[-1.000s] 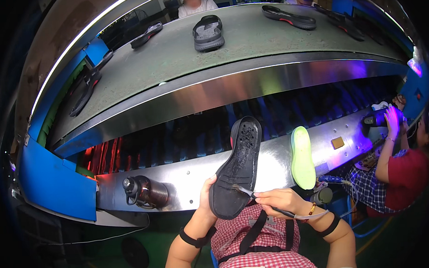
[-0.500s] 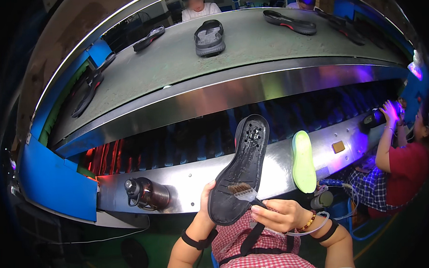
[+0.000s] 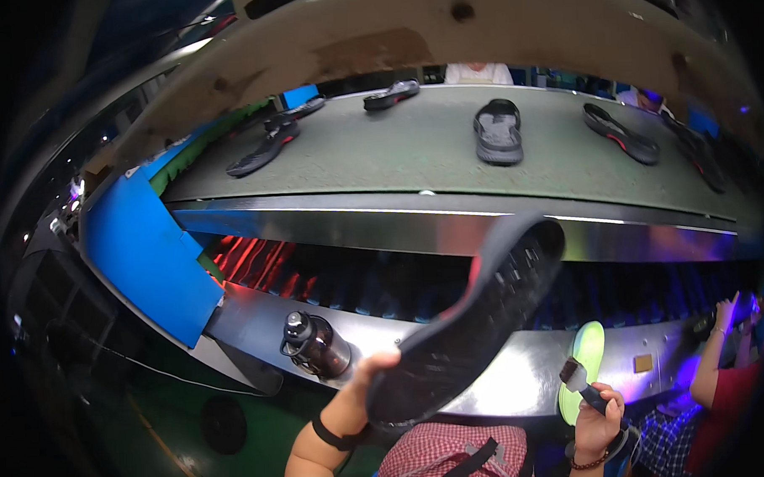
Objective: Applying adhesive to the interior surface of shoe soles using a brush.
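Note:
My left hand [image 3: 364,389] grips a black shoe sole [image 3: 477,323] by the edge of its wide end. The sole is raised and tilted, its narrow end pointing up to the right and slightly blurred. It has a red patch on its left side wall. Lower right, my right hand [image 3: 599,423] is closed around the dark handle of a brush [image 3: 574,376], whose bristles point up to the left, apart from the sole. Behind the brush, a yellow-green foam sole piece [image 3: 591,345] lies on the metal ledge [image 3: 504,369], partly covered by the brush.
A dark bottle [image 3: 317,347] stands on the ledge at left, and a small tan block [image 3: 643,363] lies at right. Several black soles sit on the green conveyor belt [image 3: 412,149] beyond. A co-worker in red [image 3: 728,399] works at far right; a blue panel [image 3: 151,255] bounds the left.
The brush has left the sole's inner face and moved right with my right hand. My left hand has raised and tilted the sole to the right. The whole view has shifted.

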Demonstrator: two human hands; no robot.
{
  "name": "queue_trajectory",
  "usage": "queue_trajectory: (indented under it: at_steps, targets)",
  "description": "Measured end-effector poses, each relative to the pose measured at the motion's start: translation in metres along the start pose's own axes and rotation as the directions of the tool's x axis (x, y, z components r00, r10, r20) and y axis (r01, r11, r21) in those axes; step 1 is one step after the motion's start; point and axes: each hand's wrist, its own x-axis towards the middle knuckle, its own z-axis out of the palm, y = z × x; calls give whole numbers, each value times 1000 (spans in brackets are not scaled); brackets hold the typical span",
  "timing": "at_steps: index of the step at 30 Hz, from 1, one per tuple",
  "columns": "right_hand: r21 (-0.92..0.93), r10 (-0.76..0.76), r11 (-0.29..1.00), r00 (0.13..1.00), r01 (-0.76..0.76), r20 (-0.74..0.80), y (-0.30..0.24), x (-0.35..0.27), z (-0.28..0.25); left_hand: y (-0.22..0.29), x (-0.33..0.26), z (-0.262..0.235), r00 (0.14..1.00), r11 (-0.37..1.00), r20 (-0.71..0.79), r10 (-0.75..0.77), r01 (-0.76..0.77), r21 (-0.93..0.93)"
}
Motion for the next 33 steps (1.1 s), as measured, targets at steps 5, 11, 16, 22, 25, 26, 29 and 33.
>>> queue_trajectory:
  at_steps: [5, 11, 16, 22, 25, 26, 29, 33]
  targets:
    - [-98, 59, 993, 997, -63, -43, 17, 3, -36, 115, 50, 31, 823, 883, 359, 440, -470, -4]
    - [611, 497, 669, 866, -425, 58, 42, -4, -89, 211, 107, -21, 500, 347, -318, 805, -833, -430]
    - [681, 536, 516, 816, -519, 215, 35, -3, -83, 186, 168, -5, 336, 230, 12, 942, -672, 704]
    - [221, 543, 823, 839, -523, -39, 52, 4, -97, 130, 241, 45, 581, -572, 506, 638, -83, 816]
    - [-413, 517, 744, 844, -525, -143, 47, -4, -96, 121, 254, 64, 730, -660, 442, 521, 16, 751]
    - [-622, 402, 645, 889, -444, -218, 64, -8, -147, 122, 260, 68, 776, -623, 412, 478, -30, 781]
    - [-262, 525, 788, 831, -557, -184, 40, -9, -110, 126, 265, 67, 787, -617, 405, 466, -39, 786]
    - [-174, 489, 830, 842, -530, -228, 26, -15, -79, 124, 265, 76, 764, -705, 423, 487, 58, 706]
